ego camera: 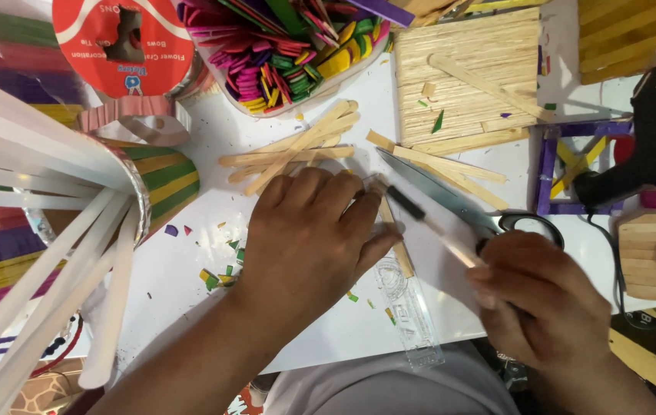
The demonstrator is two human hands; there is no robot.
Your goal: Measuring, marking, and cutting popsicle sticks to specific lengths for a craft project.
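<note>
1. The scissors [458, 204] lie on the bench [328, 330], mid-scene.
2. Left of the scissors: a loose pile of craft sticks [293, 150].
3. Behind the scissors: a panel of joined sticks [466, 77].
4. Right of the scissors: a stick frame [566, 165], then a glue gun [651, 146].
5. Before the scissors: a clear ruler [409, 307].

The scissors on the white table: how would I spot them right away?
Find the flat panel of plain wooden sticks at the table's far edge. Just below it, the scissors lie past the right hand. They alone are metal, with shiny blades and black handle loops.

Head camera, close, straight down
</note>
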